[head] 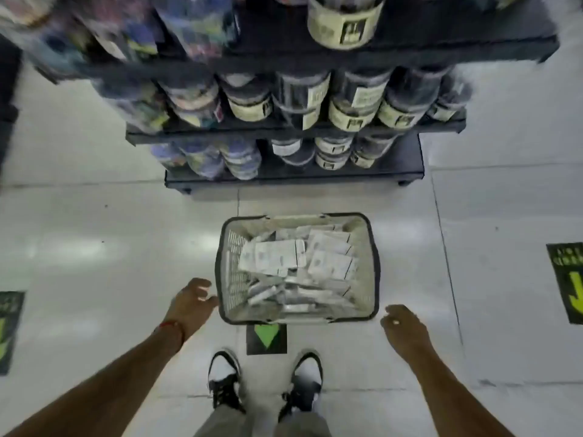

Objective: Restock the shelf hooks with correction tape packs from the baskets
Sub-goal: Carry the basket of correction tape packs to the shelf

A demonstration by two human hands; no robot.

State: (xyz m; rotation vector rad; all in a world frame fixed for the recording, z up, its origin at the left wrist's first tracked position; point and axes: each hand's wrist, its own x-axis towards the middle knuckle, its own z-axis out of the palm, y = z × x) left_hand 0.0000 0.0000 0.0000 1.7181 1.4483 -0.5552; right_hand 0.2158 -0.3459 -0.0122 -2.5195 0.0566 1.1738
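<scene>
Head view: between both hands sits the basket — stiff plastic, likely weighty when full; inside, correction tape packs look light, flat, slippery, best pinched at an edge; left hand and right hand hang relaxed, holding nothing.

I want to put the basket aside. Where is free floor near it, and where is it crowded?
Bare tiles lie left of the basket, beyond the left hand, and right of it, before the arrow sticker. Crowded: the shelf unit ahead, shoes behind.
</scene>
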